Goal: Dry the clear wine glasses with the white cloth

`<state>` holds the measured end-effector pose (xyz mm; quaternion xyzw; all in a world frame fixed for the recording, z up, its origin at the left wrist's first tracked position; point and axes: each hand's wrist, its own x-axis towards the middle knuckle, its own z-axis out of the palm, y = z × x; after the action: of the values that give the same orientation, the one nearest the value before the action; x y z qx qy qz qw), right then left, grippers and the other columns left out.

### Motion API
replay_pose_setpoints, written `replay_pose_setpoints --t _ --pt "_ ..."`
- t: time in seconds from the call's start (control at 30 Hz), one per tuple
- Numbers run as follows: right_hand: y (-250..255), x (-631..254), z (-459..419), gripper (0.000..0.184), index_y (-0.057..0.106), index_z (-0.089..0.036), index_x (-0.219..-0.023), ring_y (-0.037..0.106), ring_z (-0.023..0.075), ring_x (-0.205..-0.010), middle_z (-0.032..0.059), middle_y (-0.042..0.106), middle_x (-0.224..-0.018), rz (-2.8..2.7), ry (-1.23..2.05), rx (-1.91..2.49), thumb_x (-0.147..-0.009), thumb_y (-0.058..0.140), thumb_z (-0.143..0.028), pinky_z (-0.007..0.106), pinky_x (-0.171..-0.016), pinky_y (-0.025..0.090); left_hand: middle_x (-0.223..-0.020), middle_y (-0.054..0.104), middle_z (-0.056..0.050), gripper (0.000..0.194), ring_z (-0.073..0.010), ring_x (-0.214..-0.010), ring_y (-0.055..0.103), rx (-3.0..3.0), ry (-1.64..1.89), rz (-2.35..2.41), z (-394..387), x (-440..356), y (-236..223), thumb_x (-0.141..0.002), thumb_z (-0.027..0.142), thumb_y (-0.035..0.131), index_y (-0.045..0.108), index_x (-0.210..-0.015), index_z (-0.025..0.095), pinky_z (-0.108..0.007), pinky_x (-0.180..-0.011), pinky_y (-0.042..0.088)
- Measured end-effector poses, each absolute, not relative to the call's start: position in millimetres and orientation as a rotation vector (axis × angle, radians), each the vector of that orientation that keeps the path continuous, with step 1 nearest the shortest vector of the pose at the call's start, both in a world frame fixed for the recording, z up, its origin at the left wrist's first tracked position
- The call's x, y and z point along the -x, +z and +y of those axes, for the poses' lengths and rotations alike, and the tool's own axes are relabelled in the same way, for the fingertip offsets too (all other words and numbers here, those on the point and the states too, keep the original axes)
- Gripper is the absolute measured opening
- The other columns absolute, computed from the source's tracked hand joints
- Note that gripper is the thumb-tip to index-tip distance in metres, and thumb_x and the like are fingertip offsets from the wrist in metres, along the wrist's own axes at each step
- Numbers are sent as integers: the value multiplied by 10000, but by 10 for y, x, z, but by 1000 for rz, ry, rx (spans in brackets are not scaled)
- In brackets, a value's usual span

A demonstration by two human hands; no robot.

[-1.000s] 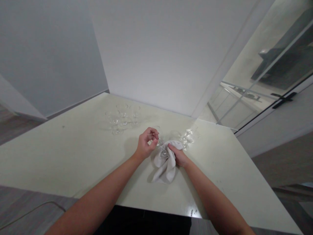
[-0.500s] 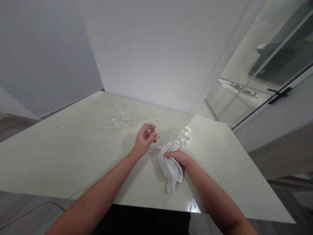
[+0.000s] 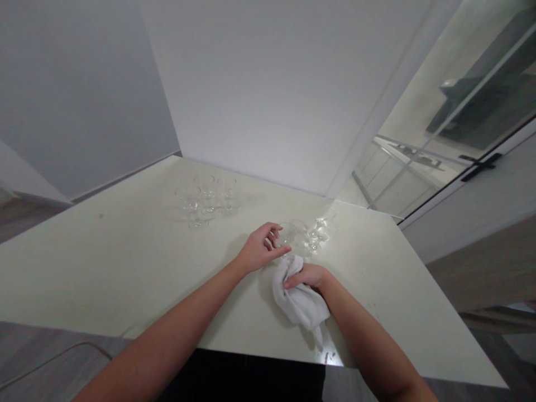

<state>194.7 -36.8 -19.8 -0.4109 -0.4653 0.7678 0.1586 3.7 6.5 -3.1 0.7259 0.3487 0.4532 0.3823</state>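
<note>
I'm seeing a plain white cloth [image 3: 299,301], no pattern on it. At its twelve o'clock, a clear, colourless glass [image 3: 288,234]; more clear glasses [image 3: 205,198] at ten o'clock. The table [image 3: 125,262] is pale cream, unpatterned. Grey-white wall [image 3: 268,84] at twelve; a black handle [image 3: 479,166] at two o'clock.

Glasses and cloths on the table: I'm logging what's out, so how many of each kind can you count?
Glasses, far group: about 5, hard to separate because they are clear
Glasses by the left hand: about 3, around; the hand reaches the nearest
Cloth: 1, white, gripped in the right hand
Total: about 9 on the table
</note>
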Motion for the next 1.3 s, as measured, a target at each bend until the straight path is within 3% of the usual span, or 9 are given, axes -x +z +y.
replay_pose_setpoints --t 0.33,0.53,0.67,0.9,1.13,1.3 --pt "-212 -1931 -362 475 684 -136 -812 612 139 -681 5 695 -771 -1303 2133 1219 -442 894 -346 297 -726 495 -945 614 -28 650 -143 -747 585 -2017 930 1000 89 -11 -7 -664 597 730 518 -1130 196 -263 -648 475" --pt "-215 -1938 -366 501 666 -148 -837 613 138 -677 -10 688 -773 -1273 2148 1228 -438 902 -340 300 -718 500 -873 652 -54 511 -195 -817 585 -2349 618 992 133 90 -1 -890 629 396 639 -904 180 -304 -750 425" --pt "-211 -1939 -368 492 665 -144 -818 611 138 -684 0 690 -785 -1296 2140 1245 -436 903 -344 296 -715 496 -833 648 -44 509 -189 -835 581 -2414 633 835 165 102 -29 -924 595 365 653 -833 185 -299 -788 416" --pt "-196 -1935 -379 479 667 -145 -761 583 118 -648 -23 664 -719 -1366 2132 1235 -419 906 -380 266 -673 481 -1023 653 -69 411 -188 -995 561 -2469 618 648 125 37 -52 -950 486 415 706 -994 200 -315 -925 404" --pt "-225 -1962 -379 476 676 -140 -771 590 115 -650 -19 670 -737 -1415 2146 1250 -433 900 -389 262 -672 489 -1053 630 -75 374 -190 -1016 544 -2542 561 650 165 1 -164 -981 339 360 699 -1063 206 -333 -944 403" --pt "-204 -1953 -373 475 671 -138 -786 577 122 -679 -11 662 -758 -1489 2124 1242 -451 891 -393 278 -705 478 -1144 603 -73 333 -213 -1090 517 -2602 553 695 145 -16 -223 -948 272 412 657 -1173 263 -362 -968 396"
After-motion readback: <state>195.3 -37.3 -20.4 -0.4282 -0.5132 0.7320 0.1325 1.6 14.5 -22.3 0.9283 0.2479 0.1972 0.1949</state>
